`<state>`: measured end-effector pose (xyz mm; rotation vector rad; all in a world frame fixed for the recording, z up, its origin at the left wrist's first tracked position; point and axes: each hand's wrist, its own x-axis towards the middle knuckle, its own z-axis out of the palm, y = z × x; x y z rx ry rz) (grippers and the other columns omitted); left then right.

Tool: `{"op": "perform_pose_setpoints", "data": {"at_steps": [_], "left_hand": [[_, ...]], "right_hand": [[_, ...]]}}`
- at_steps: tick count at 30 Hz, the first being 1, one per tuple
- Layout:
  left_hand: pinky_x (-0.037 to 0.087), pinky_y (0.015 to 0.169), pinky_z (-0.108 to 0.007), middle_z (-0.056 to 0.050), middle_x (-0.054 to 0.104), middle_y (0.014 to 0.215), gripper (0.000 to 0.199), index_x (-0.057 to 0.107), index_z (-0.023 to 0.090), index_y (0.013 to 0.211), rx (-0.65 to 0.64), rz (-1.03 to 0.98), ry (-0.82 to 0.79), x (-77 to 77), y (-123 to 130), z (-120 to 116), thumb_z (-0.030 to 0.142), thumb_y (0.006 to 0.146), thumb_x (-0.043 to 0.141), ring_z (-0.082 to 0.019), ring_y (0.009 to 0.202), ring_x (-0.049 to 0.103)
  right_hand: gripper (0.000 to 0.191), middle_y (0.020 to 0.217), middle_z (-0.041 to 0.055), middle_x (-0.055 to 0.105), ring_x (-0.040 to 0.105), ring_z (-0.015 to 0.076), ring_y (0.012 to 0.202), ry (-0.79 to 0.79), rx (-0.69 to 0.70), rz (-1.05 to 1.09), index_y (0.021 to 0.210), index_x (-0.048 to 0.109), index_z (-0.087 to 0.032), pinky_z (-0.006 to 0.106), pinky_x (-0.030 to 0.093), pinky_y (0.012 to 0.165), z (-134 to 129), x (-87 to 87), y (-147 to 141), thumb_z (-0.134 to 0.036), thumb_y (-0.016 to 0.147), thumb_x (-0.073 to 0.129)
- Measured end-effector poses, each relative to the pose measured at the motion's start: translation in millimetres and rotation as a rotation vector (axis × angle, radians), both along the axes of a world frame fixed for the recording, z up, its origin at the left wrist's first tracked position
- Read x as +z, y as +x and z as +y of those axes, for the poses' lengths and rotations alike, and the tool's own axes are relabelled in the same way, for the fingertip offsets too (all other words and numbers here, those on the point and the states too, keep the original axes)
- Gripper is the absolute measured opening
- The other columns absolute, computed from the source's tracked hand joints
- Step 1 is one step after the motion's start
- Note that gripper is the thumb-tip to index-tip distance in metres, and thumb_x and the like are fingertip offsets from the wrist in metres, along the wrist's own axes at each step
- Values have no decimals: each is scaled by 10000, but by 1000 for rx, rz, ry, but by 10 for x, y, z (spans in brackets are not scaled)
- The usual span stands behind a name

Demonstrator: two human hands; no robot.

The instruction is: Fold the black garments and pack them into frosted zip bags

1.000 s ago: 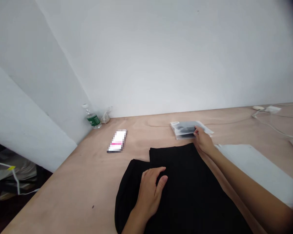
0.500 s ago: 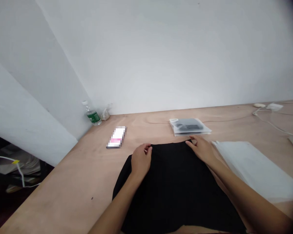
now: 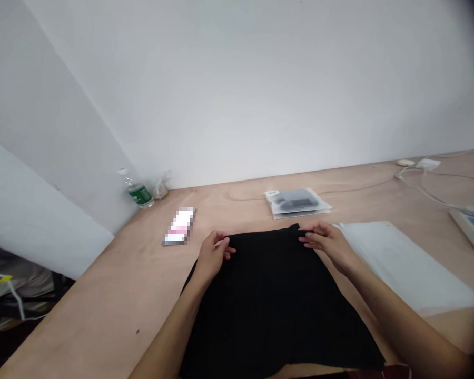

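A piece of black cloth, possibly a garment, lies spread over the table in front of me. Its far edge runs nearly straight between my two hands. My left hand pinches the far left part of that edge between thumb and fingers. At the far right corner, my right hand grips the cloth, and a small bit of it sticks up beside the fingertips. The near edge curves over the bottom of the view, where part of the cloth is cut off.
Behind the cloth lies a clear plastic packet with something dark inside. A white plastic bag lies flat at the right, near a power strip and white cables. To the left are a phone, a water bottle and a small knotted bag.
My left hand has shifted outward along the far edge of the cloth. My right fingers have closed on the right corner. The whole view has turned slightly.
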<state>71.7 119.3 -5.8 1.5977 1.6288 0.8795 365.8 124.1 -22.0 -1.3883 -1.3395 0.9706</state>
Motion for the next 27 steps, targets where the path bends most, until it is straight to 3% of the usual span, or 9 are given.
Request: {"op": "perform_pose_setpoints", "data": {"at_steps": [3,6,12,19,23,27], "left_hand": [[475,865,-343,-54,543,1222,104,483,208,912,-126,-57,59,54,-71,-288,264,891,398,-183,1041,578],[395,965,-386,-37,517,1269,86,496,235,898,-244,76,160,49,-143,-517,246,885,412,-191,1168,481],[387,984,-417,-30,517,1278,141,527,235,893,-379,463,327,9,-166,-645,199,886,390,-179,1151,493],[372,990,-480,-30,519,1288,218,549,250,1021,-405,695,417,-32,-219,-732,172,886,397,-192,1143,512],[384,993,-469,-25,538,1266,270,517,277,1127,-453,703,496,41,-345,-1079,258,859,494,-200,1171,489],[432,964,-443,-19,604,1179,300,586,264,989,-596,714,564,95,-470,-1461,411,734,642,-227,1149,509]], "right_hand": [[48,914,54,691,633,209,903,-18,57,56,709,536,-207,329,485,771,-253,69,59,-220,666,553],[96,890,35,693,620,195,927,7,83,7,700,548,-210,330,459,820,-411,17,93,-147,650,494],[222,918,14,678,620,184,903,154,39,-346,765,564,-224,334,470,803,-481,-106,72,-94,689,401],[427,1080,12,654,547,224,1069,427,186,-870,963,635,-244,456,414,919,-580,-93,115,-25,688,394],[392,1205,23,583,482,217,1158,477,244,-842,1076,597,-262,438,412,951,-903,-20,269,-84,769,431],[339,1236,43,549,490,231,1150,388,385,-812,1091,575,-282,384,463,909,-1333,-15,506,-233,756,591]]}}
